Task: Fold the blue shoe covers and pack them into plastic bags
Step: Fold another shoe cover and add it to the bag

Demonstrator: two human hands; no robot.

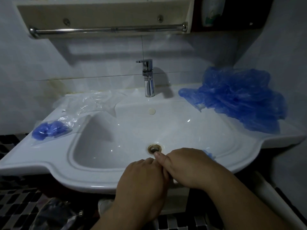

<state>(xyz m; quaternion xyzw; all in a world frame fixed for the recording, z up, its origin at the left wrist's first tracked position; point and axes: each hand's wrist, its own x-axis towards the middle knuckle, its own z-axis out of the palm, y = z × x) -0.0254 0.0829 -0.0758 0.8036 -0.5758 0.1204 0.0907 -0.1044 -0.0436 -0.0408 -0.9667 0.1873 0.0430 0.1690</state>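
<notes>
A: Right hand (pixel 187 166) curled tight round a blue shoe cover (pixel 209 153), only a scrap peeking past the knuckles!

B: Left hand (pixel 141 178) curled against it, its hold hidden. Both are over the sink (pixel 49 165) front. Loose pile (pixel 240 100) back right, packed bag (pixel 51 130) left.

Most of the blue shoe cover (pixel 209 153) is hidden under the right hand (pixel 187 166) that grips it. The fingertips of the left hand (pixel 141 180) are covered, so its hold is unclear. At the near left, a dark thing (pixel 54 213) is blurred and cut off.
</notes>
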